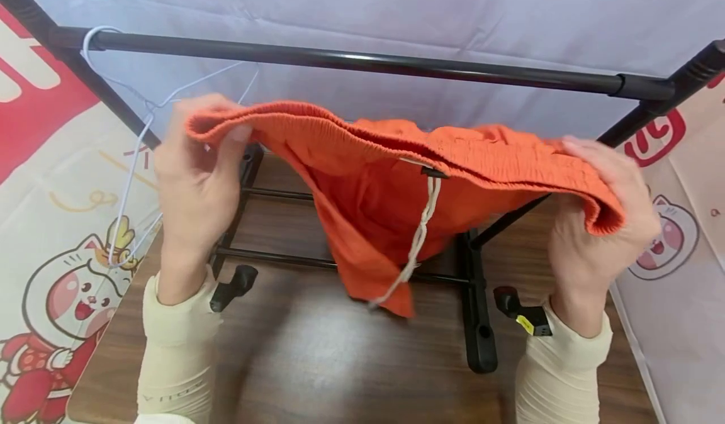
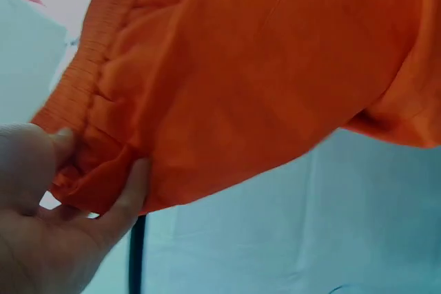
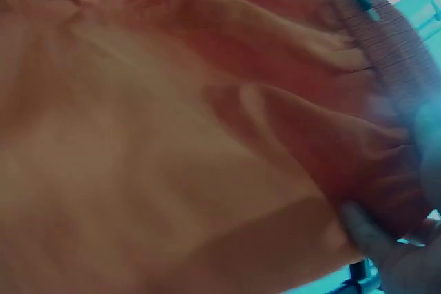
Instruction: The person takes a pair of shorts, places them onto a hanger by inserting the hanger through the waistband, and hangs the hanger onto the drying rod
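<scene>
Orange shorts point(image 1: 374, 197) hang below a gathered elastic waistband point(image 1: 481, 155), stretched sideways between both hands in the head view. A pale braided drawstring point(image 1: 420, 235) dangles from the front of the waistband. My left hand point(image 1: 195, 178) pinches one end of the waistband between thumb and fingers; the left wrist view shows the same hand point(image 2: 76, 225) gripping the orange cloth at its corner. At the other end, my right hand point(image 1: 600, 248) grips the waistband, its fingers over the outside. Blurred orange cloth point(image 3: 172, 135) fills most of the right wrist view.
Behind the shorts runs the black rail point(image 1: 362, 59) of a garment rack. A white wire hanger point(image 1: 150, 111) hooks over its left end. The rack's black feet point(image 1: 478, 323) stand on a wooden surface point(image 1: 317, 361). Pale cloth with cartoon prints point(image 1: 85, 304) borders the sides.
</scene>
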The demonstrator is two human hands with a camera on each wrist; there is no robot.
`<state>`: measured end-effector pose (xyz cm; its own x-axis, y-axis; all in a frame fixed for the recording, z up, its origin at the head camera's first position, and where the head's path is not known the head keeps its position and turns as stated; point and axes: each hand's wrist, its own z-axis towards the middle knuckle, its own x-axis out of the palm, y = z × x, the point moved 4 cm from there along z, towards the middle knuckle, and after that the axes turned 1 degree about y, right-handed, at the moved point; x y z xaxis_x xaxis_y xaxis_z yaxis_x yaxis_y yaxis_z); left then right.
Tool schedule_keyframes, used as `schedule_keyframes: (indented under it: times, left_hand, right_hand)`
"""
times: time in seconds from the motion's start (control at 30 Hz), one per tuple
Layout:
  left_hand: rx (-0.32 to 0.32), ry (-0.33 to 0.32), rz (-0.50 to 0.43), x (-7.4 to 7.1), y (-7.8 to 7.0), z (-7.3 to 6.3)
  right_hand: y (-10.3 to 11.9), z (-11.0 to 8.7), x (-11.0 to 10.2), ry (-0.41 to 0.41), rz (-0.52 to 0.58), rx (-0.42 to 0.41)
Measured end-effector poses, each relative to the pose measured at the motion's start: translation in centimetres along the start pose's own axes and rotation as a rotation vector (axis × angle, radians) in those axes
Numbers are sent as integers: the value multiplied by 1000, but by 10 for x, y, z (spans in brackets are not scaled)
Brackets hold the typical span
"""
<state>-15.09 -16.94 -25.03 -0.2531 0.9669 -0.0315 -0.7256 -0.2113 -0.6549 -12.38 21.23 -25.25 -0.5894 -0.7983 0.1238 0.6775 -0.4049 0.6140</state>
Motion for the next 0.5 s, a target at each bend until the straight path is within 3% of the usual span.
schedule_keyframes:
  times: [0.13,0.27,0.33,0.4,0.5]
  left_hand:
    - [138,-99,32,0,-10,17]
    - [163,-96,1,1,-10,22]
    - [118,-41,-2,3,-2,18]
    - [34,37,24,4,13,11]
    - [-114,152,174,4,46,-10]
  right_hand:
    - [5,7,-3,-92,-30,-91]
    - [7,8,-3,-105,-13,-97]
    - [4,5,-1,-52,-9,-60]
    - [-6,-1,0,42,-20,-17]
    - [-30,-18,-2,222,-137,58]
